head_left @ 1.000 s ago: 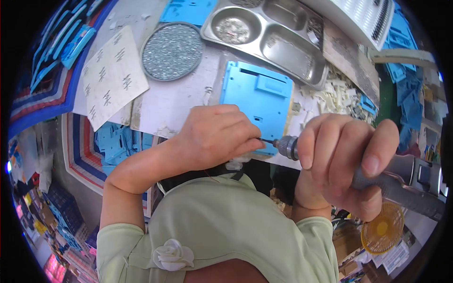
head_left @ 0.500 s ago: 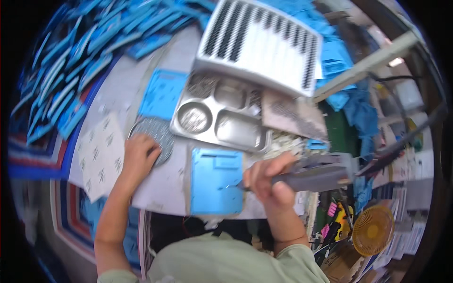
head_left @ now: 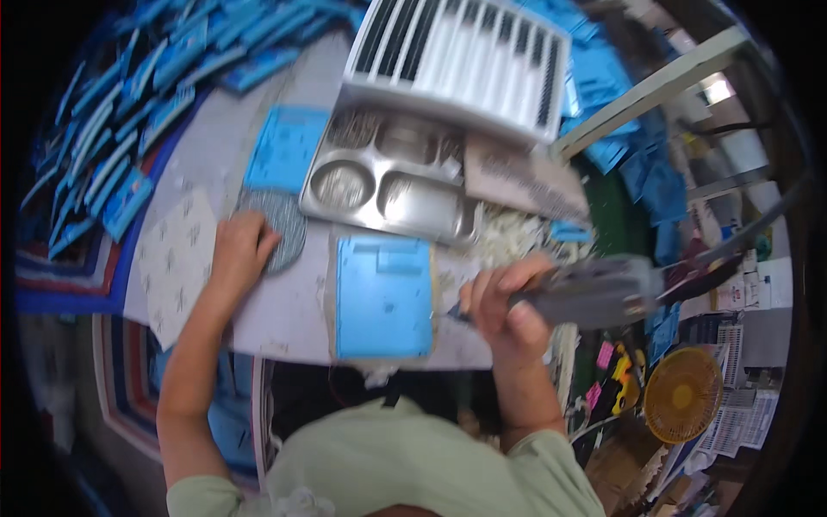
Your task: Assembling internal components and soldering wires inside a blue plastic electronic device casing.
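Note:
My left hand (head_left: 241, 248) rests on a round dish of small grey metal pieces (head_left: 288, 233), probably screws. Its fingers are bent together at the dish's left side, and whatever is between them is hidden. My right hand (head_left: 510, 303) is wrapped around a grey electric screwdriver (head_left: 594, 291), blurred by motion, its cord leading off to the right. The tool's tip points left, just off the right edge of a flat blue plastic panel (head_left: 383, 302). That panel lies in front of me near the table's edge, between my hands.
Behind the panel sits a metal compartment tray (head_left: 317, 207), with a white slotted rack (head_left: 534, 129) beyond it. Another blue panel (head_left: 289, 146) lies by the dish. Blue parts (head_left: 112, 103) pile up at far left. A patterned sheet (head_left: 181, 267) lies left; a yellow fan (head_left: 683, 395) stands right.
The screwdriver's tip has gone from over the blue panel to beyond its right edge. My left hand stays at the dish. The whole view has shifted slightly.

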`<act>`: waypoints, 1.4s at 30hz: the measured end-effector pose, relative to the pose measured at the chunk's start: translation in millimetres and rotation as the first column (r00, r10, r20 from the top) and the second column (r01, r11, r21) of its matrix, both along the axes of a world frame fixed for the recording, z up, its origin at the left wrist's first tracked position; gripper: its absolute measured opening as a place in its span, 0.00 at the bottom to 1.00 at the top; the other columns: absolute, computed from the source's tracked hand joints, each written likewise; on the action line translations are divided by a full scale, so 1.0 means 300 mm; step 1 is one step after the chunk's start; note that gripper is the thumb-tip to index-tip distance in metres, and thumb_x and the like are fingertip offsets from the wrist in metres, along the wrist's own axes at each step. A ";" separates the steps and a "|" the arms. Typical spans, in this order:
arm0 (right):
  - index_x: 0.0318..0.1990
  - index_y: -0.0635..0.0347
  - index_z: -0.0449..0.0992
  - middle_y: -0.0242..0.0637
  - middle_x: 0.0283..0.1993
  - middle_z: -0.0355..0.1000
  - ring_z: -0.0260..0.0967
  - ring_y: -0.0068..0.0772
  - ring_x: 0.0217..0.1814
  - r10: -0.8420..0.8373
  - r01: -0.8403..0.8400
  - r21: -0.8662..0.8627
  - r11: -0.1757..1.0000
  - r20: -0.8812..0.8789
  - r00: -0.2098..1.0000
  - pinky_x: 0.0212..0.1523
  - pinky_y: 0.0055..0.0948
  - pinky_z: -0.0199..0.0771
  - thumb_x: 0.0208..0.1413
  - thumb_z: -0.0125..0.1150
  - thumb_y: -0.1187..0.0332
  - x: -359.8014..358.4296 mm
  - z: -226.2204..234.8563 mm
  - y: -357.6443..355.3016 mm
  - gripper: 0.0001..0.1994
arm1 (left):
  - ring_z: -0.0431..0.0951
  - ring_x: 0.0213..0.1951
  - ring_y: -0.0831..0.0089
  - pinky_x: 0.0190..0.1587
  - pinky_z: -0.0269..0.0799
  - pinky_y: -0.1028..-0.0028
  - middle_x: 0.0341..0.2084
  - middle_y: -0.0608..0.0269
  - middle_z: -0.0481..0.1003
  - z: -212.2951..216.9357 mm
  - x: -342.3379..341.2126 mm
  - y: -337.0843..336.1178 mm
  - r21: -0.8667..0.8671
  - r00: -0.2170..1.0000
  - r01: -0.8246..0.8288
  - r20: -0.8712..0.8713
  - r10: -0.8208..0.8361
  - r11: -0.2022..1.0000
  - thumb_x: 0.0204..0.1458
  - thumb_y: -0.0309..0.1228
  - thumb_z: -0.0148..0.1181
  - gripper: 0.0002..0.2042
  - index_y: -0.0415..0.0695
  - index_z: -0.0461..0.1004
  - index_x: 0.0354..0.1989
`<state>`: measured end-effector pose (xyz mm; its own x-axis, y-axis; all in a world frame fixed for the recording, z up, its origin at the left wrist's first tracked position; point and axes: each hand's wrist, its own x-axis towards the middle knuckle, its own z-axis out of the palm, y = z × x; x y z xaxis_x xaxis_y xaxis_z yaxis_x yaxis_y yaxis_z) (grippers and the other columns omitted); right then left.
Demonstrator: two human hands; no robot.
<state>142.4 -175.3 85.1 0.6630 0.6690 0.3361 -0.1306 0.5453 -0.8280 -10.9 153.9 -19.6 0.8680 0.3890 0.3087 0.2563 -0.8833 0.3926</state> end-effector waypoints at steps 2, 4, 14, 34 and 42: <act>0.44 0.57 0.66 0.27 0.19 0.60 0.58 0.25 0.21 -0.044 0.045 -0.028 0.999 0.044 0.998 0.32 0.32 0.67 0.58 0.64 0.58 -0.025 -0.003 0.004 0.17 | 0.73 0.30 0.51 0.33 0.66 0.58 0.22 0.52 0.70 -0.011 0.001 0.012 -0.010 1.000 0.015 -0.009 -0.015 1.000 0.53 0.32 0.65 0.11 0.39 0.70 0.26; 0.44 0.56 0.66 0.25 0.19 0.59 0.56 0.23 0.19 -0.062 0.070 -0.066 0.995 0.108 0.992 0.31 0.30 0.65 0.58 0.62 0.57 -0.049 0.002 -0.013 0.16 | 0.73 0.29 0.51 0.32 0.67 0.59 0.21 0.52 0.70 0.040 -0.015 -0.035 -0.115 0.999 0.046 -0.019 -0.049 0.992 0.54 0.31 0.64 0.11 0.38 0.69 0.27; 0.45 0.60 0.66 0.33 0.25 0.66 0.62 0.25 0.25 0.105 -0.102 -0.080 0.992 0.036 0.994 0.35 0.34 0.69 0.58 0.66 0.71 -0.115 -0.065 -0.116 0.14 | 0.75 0.57 0.58 0.60 0.66 0.54 0.51 0.60 0.78 0.113 0.101 -0.464 -0.140 0.721 0.691 0.201 -0.663 0.709 0.50 0.28 0.67 0.10 0.43 0.69 0.29; 0.31 0.61 0.70 0.34 0.19 0.68 0.67 0.36 0.18 0.279 -0.251 -0.136 0.958 0.255 0.926 0.25 0.35 0.73 0.49 0.69 0.79 -0.061 -0.118 -0.068 0.11 | 0.73 0.63 0.69 0.72 0.49 0.41 0.56 0.71 0.77 0.048 0.074 -0.464 -0.132 0.751 0.660 0.102 -0.653 0.739 0.51 0.31 0.67 0.08 0.47 0.72 0.34; 0.29 0.56 0.67 0.32 0.17 0.66 0.63 0.32 0.15 0.141 -0.093 -0.154 0.984 0.341 0.929 0.20 0.32 0.69 0.56 0.71 0.64 -0.073 -0.122 0.041 0.15 | 0.73 0.63 0.69 0.72 0.48 0.41 0.56 0.71 0.77 0.043 0.079 -0.461 -0.203 0.752 0.659 0.134 -0.646 0.724 0.52 0.32 0.66 0.08 0.47 0.74 0.36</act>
